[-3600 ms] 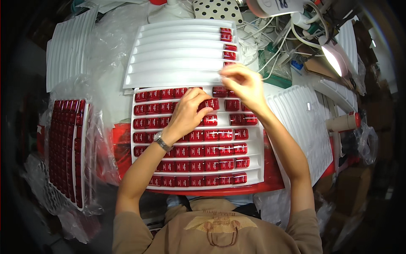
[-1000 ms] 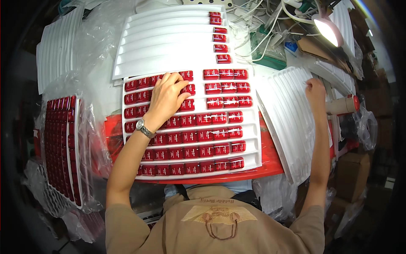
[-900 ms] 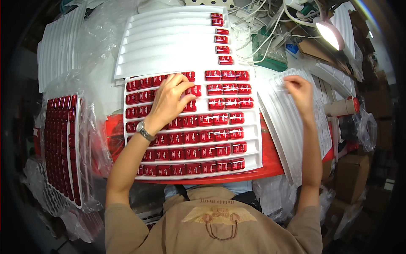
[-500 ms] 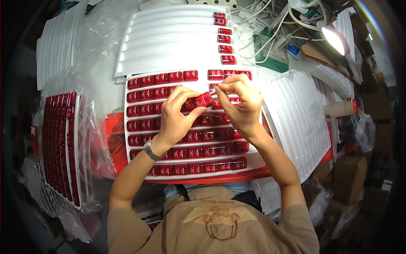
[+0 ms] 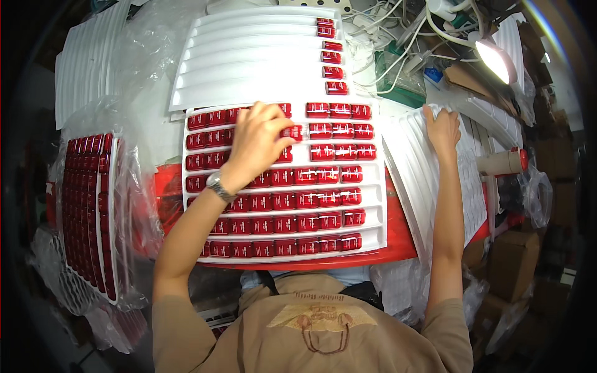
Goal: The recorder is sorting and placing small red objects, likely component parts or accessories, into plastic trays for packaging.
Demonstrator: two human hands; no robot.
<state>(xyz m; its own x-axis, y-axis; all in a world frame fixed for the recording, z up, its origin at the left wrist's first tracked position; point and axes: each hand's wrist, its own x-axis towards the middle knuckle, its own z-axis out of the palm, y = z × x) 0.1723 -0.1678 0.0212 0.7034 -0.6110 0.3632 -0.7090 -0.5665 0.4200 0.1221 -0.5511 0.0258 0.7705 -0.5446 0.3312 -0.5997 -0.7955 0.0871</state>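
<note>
In my left hand [image 5: 256,146] is a small red bottle [image 5: 292,132], lying on its side between thumb and fingers. The hand hovers over a white ridged tray [image 5: 373,231] filled with rows of such red bottles, covering part of its upper rows. A gap shows beside the held bottle, in the second and third rows. Off to the right, my right hand [image 5: 443,129] bends its fingers over the far edge of a white ridged tray [image 5: 410,165]. That tray bears no bottles, and its fingertips' contact is partly hidden.
Behind the filled tray lies another white tray [image 5: 249,59] with several red bottles at its right end. A wrapped tray of bottles [image 5: 90,211] stands at the left. Cables [image 5: 398,37], a lit lamp [image 5: 495,61] and a white cylinder [image 5: 502,160] are at the right.
My right hand has left the bottle and moved right to the white tray, whose near edge has shifted left. My left hand has moved slightly up and left with the bottle.
</note>
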